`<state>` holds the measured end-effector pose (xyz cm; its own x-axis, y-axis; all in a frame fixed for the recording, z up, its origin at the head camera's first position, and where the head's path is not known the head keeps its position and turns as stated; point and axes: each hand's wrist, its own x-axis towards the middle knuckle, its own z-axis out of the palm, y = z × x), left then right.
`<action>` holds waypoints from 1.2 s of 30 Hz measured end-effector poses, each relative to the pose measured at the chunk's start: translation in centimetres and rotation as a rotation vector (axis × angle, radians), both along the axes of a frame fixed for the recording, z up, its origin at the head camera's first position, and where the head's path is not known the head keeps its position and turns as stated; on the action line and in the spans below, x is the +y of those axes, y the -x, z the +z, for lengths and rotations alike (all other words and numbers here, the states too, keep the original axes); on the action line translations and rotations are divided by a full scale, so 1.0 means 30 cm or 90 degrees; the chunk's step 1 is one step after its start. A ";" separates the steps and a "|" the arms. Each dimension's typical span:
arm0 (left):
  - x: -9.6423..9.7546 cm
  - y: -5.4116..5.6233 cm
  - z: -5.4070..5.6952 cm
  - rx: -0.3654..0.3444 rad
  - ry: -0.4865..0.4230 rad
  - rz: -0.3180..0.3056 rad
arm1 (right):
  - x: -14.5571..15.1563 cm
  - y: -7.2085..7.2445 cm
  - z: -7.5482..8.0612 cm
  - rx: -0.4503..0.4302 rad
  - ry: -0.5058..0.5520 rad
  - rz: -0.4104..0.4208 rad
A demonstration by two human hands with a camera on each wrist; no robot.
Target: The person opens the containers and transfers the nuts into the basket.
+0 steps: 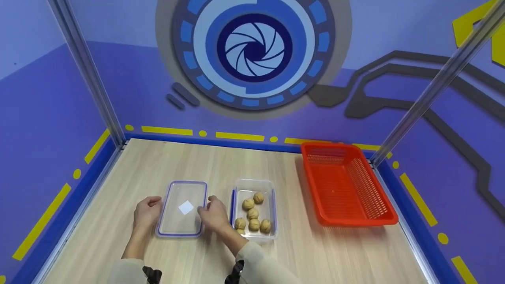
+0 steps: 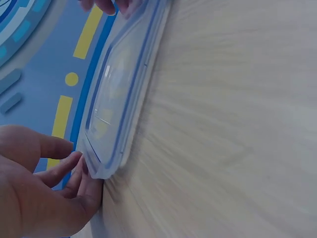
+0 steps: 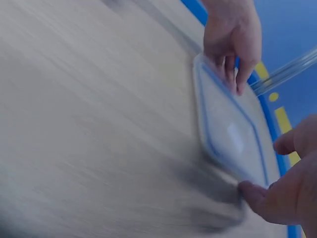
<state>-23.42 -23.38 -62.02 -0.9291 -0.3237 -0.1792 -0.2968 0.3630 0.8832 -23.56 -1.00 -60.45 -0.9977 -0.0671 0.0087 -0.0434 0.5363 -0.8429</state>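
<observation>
A clear plastic lid point(image 1: 177, 221) with a blue-violet seal and a white diamond-shaped label point(image 1: 186, 207) lies flat between the hands. At its left edge is my left hand point(image 1: 146, 215), fingertips against the rim in the left wrist view and thumb apart from it. My right hand point(image 1: 215, 215) touches the opposite edge with its fingers, and its thumb stands off the lid in the right wrist view. Whether the lid is slightly raised, I cannot tell. To the right is a clear plastic container point(image 1: 254, 185) holding several walnuts point(image 1: 253, 213); the right forearm passes over its lower left corner.
A red plastic basket point(image 1: 333, 191) stands at the right of the wooden table point(image 1: 189, 157). Blue and purple panels point(image 1: 130, 83) enclose the back and sides, with metal posts point(image 1: 92, 75) at the corners.
</observation>
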 end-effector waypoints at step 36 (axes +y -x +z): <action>0.567 0.059 0.064 0.105 -0.101 -0.252 | 0.675 0.149 0.224 0.116 -0.073 0.364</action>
<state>-25.20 -6.36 -60.10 -0.9960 0.0808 -0.0370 -0.0132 0.2772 0.9607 -28.04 19.26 -53.72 -0.7869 -0.6017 0.1367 -0.4891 0.4732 -0.7327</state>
